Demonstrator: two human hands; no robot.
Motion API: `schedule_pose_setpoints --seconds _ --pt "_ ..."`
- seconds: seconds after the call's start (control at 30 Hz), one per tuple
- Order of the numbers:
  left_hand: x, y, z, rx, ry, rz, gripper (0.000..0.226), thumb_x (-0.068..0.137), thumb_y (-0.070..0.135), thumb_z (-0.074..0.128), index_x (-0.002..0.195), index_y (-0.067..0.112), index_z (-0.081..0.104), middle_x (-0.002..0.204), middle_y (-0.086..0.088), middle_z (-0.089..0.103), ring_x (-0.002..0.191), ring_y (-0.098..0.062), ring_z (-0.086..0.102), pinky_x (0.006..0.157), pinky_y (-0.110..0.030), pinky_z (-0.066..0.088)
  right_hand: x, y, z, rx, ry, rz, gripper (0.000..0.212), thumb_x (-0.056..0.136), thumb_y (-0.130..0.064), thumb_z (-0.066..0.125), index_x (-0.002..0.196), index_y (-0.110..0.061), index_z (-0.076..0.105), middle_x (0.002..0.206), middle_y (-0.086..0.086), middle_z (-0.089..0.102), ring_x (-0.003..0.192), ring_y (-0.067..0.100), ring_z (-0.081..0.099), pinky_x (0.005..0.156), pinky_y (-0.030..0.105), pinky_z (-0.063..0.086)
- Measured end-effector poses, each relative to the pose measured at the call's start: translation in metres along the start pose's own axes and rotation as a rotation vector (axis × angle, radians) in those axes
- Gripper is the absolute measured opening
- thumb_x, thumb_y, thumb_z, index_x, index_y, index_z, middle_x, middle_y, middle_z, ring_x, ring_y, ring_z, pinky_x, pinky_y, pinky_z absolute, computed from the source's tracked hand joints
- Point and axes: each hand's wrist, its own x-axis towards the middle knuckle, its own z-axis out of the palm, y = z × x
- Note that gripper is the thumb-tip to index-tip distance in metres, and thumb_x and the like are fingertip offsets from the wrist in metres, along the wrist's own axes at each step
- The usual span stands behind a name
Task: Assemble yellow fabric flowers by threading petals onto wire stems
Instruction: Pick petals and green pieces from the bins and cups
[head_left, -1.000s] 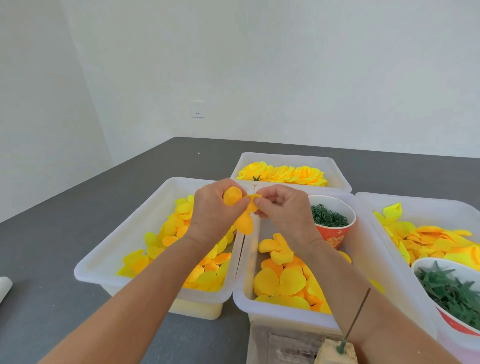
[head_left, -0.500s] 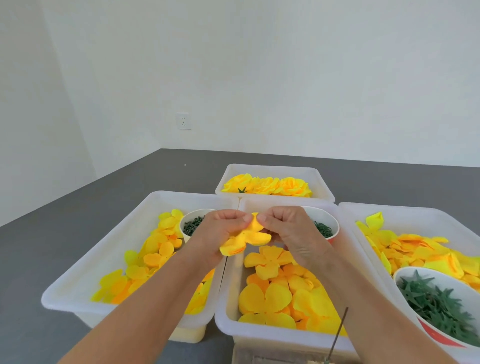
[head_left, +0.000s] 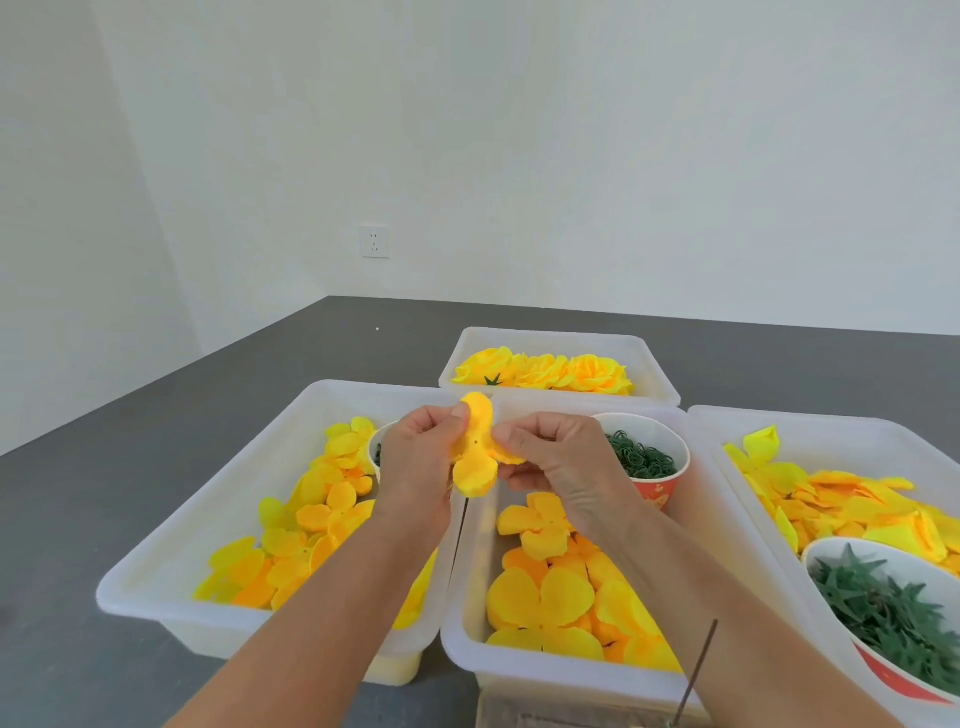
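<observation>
A yellow fabric petal piece (head_left: 475, 449) with a small centre hole is held up between both hands above the bins. My left hand (head_left: 418, 467) pinches its left side with thumb and fingers. My right hand (head_left: 558, 462) pinches its right lobe. A thin dark wire stem (head_left: 698, 670) stands upright at the bottom right, below my right forearm; its base is cut off by the frame edge. Loose yellow petals fill the left bin (head_left: 171, 551) and the middle bin (head_left: 467, 608).
A far bin (head_left: 652, 358) holds finished yellow flowers. A red paper cup (head_left: 660, 480) of green rings stands in the middle bin, and another cup (head_left: 375, 449) sits behind my left hand. The right bin (head_left: 831, 431) holds petals and a bowl (head_left: 831, 551) of green leaf pieces.
The petal piece has been turned from lying flat to standing upright between my fingers, its hole now facing me. Both hands stay close together. The camera view has shifted slightly.
</observation>
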Motion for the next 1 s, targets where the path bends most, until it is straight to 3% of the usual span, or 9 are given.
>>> schedule_pose_setpoints --seconds 0.07,0.17,0.23,0.33,0.5,0.63,0.77,0.93,1.0 --pt "0.001 -0.003 0.002 0.106 0.123 0.163 0.011 0.089 0.01 0.06 0.079 0.005 0.059 0.072 -0.011 0.054 0.068 -0.023 0.046 0.059 -0.031 0.04 0.001 0.001 -0.001 -0.04 0.066 0.031 0.014 0.079 -0.019 0.072 0.072 -0.007 0.068 0.063 0.007 0.067 0.05 0.01 0.063 0.044 0.019 0.049" --pt "-0.001 -0.002 0.002 0.153 0.108 0.253 0.01 0.082 0.005 0.067 0.081 0.011 0.059 0.079 -0.006 0.06 0.073 -0.021 0.053 0.064 -0.034 0.044 0.001 0.001 -0.002 -0.043 0.113 0.087 0.014 0.078 -0.014 0.074 0.071 -0.004 0.066 0.059 0.007 0.066 0.046 0.009 0.061 0.042 0.018 0.048" --pt "-0.001 -0.003 0.0 0.246 0.028 0.236 0.016 0.077 0.003 0.072 0.083 0.011 0.059 0.08 -0.007 0.062 0.07 -0.018 0.055 0.063 -0.032 0.046 0.0 0.003 -0.003 -0.147 0.147 0.021 0.017 0.079 -0.014 0.074 0.068 -0.004 0.064 0.054 0.005 0.063 0.043 0.009 0.058 0.042 0.018 0.047" --pt "-0.004 -0.003 -0.001 0.324 -0.13 0.186 0.011 0.077 0.007 0.073 0.078 0.002 0.064 0.062 -0.003 0.06 0.055 -0.01 0.052 0.051 -0.019 0.044 -0.001 0.004 -0.004 -0.256 0.117 -0.11 0.017 0.082 -0.015 0.071 0.075 0.0 0.067 0.055 0.003 0.064 0.046 0.007 0.059 0.049 0.019 0.051" --pt "-0.001 0.006 -0.007 -0.003 -0.23 -0.108 0.013 0.076 0.011 0.068 0.068 0.005 0.06 0.052 -0.001 0.062 0.044 -0.012 0.057 0.043 -0.02 0.045 -0.002 0.001 -0.007 0.066 -0.079 -0.006 0.01 0.086 -0.005 0.06 0.081 -0.001 0.068 0.067 0.008 0.069 0.057 0.013 0.065 0.056 0.021 0.055" --pt "-0.001 0.002 -0.006 -0.045 -0.19 -0.076 0.01 0.075 0.011 0.068 0.072 0.004 0.061 0.055 -0.003 0.063 0.048 -0.015 0.058 0.047 -0.022 0.048 0.0 0.001 -0.004 0.182 -0.054 0.088 0.014 0.08 -0.017 0.065 0.078 -0.003 0.068 0.065 0.007 0.069 0.053 0.011 0.064 0.051 0.019 0.053" --pt "0.0 -0.005 -0.003 0.159 -0.092 0.16 0.006 0.078 0.009 0.071 0.081 0.005 0.067 0.069 -0.007 0.065 0.064 -0.018 0.06 0.056 -0.025 0.05 0.002 0.007 -0.001 0.021 0.083 0.084 0.024 0.085 -0.023 0.066 0.072 -0.002 0.067 0.055 0.004 0.066 0.045 0.011 0.061 0.044 0.019 0.05" --pt "-0.001 -0.007 -0.003 0.434 -0.115 0.362 0.011 0.076 0.012 0.075 0.067 0.015 0.069 0.058 -0.005 0.058 0.056 -0.012 0.046 0.054 -0.026 0.041 0.002 0.008 -0.008 -0.435 0.119 -0.182 0.033 0.091 -0.018 0.061 0.063 0.0 0.062 0.05 0.001 0.057 0.042 0.004 0.051 0.044 0.017 0.042" --pt "-0.001 -0.006 -0.003 0.434 -0.114 0.33 0.012 0.08 0.009 0.07 0.068 0.011 0.066 0.058 -0.004 0.054 0.055 -0.012 0.044 0.052 -0.024 0.038 0.0 0.006 -0.009 -0.488 0.087 -0.245 0.032 0.091 -0.015 0.06 0.064 0.004 0.061 0.052 0.002 0.056 0.044 0.003 0.048 0.046 0.018 0.043"
